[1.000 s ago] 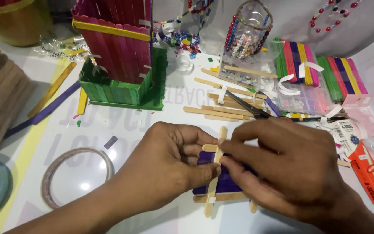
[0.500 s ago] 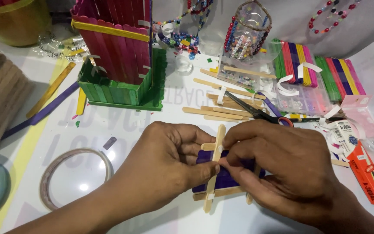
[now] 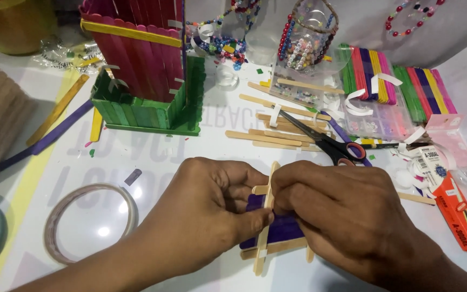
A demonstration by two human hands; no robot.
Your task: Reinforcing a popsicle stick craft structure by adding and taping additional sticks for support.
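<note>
My left hand (image 3: 206, 213) and my right hand (image 3: 341, 216) meet over a small panel of purple craft sticks (image 3: 282, 230) lying on the white table. A plain wooden stick (image 3: 266, 216) runs upright across the panel, and both hands pinch it and press it down. Another plain stick crosses under the panel's lower edge (image 3: 277, 247). My fingers hide most of the purple panel.
A green and red stick-built box (image 3: 147, 81) stands behind. Loose plain sticks (image 3: 268, 138) and scissors (image 3: 336, 148) lie to the right, with bundles of coloured sticks (image 3: 390, 81), a bead jar (image 3: 306, 40), a tape roll (image 3: 90, 219) and an orange glue pack (image 3: 458, 216).
The upright plain stick has shifted slightly under my fingers, and my hands have closed in tighter on the purple panel. Nothing else on the table has moved.
</note>
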